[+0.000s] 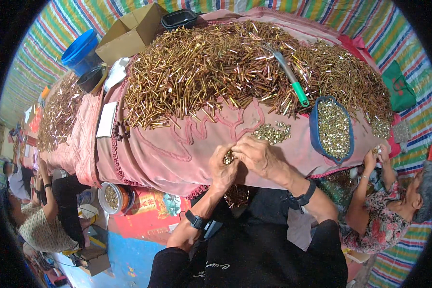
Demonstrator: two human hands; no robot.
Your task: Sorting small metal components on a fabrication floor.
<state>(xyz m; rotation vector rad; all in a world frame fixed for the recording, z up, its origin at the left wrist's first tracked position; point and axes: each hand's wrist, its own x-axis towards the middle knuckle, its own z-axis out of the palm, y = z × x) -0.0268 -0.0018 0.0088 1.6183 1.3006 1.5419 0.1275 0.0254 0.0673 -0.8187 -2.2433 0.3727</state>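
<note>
My left hand (222,165) is closed around a few small gold-coloured metal pieces (229,156), which show between thumb and fingers. Right up against it, my right hand (257,156) has its fingers pinched together; what sits between them is hidden. Just beyond my hands, a small heap of shiny gold-coloured metal pieces (272,132) lies on the pink cloth (177,165). Behind it spreads a large mound of long, thin, brass-coloured metal rods (206,72). To the right stands a blue basin (316,139) full of small shiny pieces.
A green-handled tool (300,95) rests on the mound. Back left are a cardboard box (129,36), a blue bucket (79,50) and black containers (179,19). A white bucket (111,198) stands below left. A person (377,216) works at right, others (45,216) at left.
</note>
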